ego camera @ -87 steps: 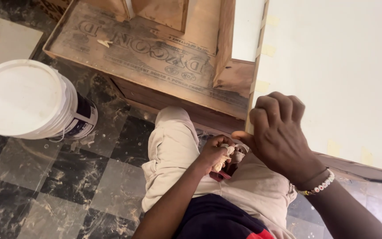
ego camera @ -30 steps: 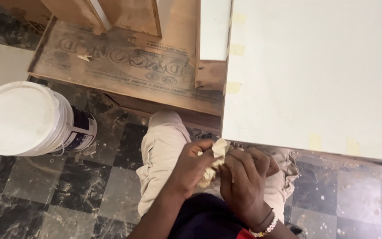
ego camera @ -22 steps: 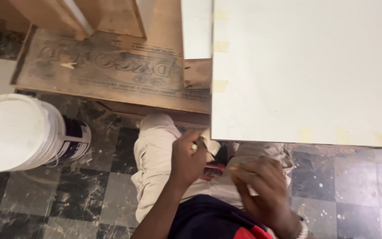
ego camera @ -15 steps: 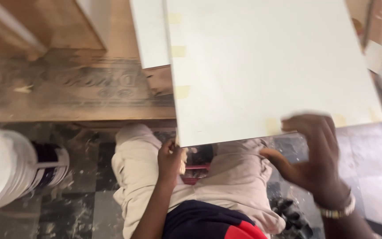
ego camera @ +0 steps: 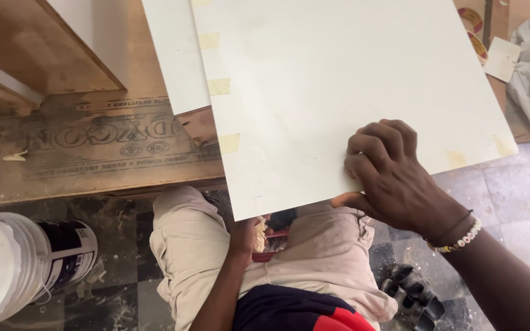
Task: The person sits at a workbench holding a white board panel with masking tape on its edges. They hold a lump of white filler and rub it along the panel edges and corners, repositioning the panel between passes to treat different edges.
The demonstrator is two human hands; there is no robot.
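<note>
My left hand [ego camera: 245,236] sits half under the near edge of the white board [ego camera: 338,92], so I cannot see if its fingers are closed on the pale lump [ego camera: 259,234] beside it. The right hand [ego camera: 394,175] hides its own fingertips. Far left, the white bucket [ego camera: 13,270] is cut by the frame.

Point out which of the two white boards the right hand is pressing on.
The large front board: the right hand rests on its near edge. The narrower board lies partly beneath it to the left, untouched.
</note>
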